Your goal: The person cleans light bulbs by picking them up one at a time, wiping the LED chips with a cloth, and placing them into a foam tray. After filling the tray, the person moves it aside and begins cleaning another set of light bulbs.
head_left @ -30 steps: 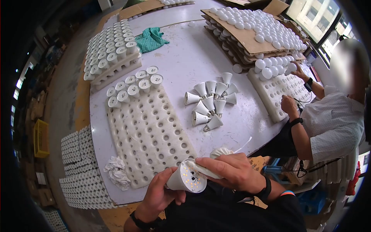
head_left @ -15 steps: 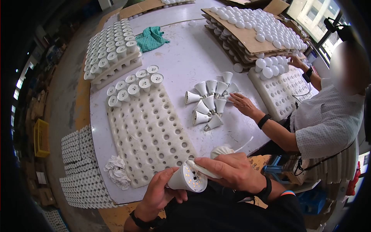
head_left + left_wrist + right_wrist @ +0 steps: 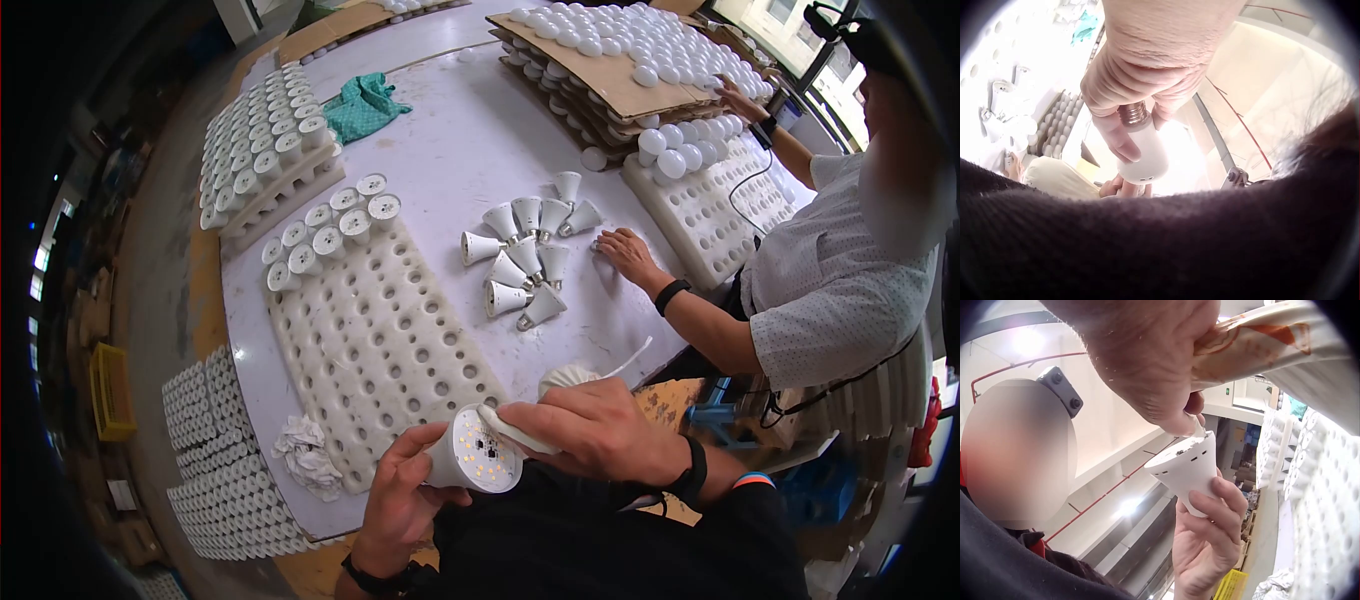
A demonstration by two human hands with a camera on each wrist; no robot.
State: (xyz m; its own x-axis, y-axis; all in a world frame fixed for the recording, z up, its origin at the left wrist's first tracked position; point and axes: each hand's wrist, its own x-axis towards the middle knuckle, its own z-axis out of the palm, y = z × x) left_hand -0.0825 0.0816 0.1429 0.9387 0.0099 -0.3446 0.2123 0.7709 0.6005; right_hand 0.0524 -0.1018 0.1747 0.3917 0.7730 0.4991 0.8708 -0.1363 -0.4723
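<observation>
My left hand (image 3: pixel 405 490) grips a white LED bulb base (image 3: pixel 462 450) tilted so that its round board with small yellow chips faces up. In the left wrist view, the fingers wrap around the narrow end of the base, near its metal screw cap (image 3: pixel 1134 114). My right hand (image 3: pixel 600 430) squeezes a soft white plastic bag (image 3: pixel 1254 350) with orange print. The bag's narrow white tip (image 3: pixel 1199 429) is at the rim of the bulb base. Several more bulb bases (image 3: pixel 525 258) lie loose on the table beyond my hands.
A holed foam tray (image 3: pixel 385 340) bears two rows of bulb bases (image 3: pixel 327 240); a fuller tray (image 3: pixel 265 140) stands behind. Crumpled white cloth (image 3: pixel 305 458) and green cloth (image 3: pixel 365 108) lie nearby. At right, another person's hand (image 3: pixel 630 258) is beside the loose bases, near stacked white domes (image 3: pixel 670 75).
The head view has shifted slightly. Both my hands keep hold of the base and bag. The other person's one hand came over to the loose bases; the other reached towards the stacked domes.
</observation>
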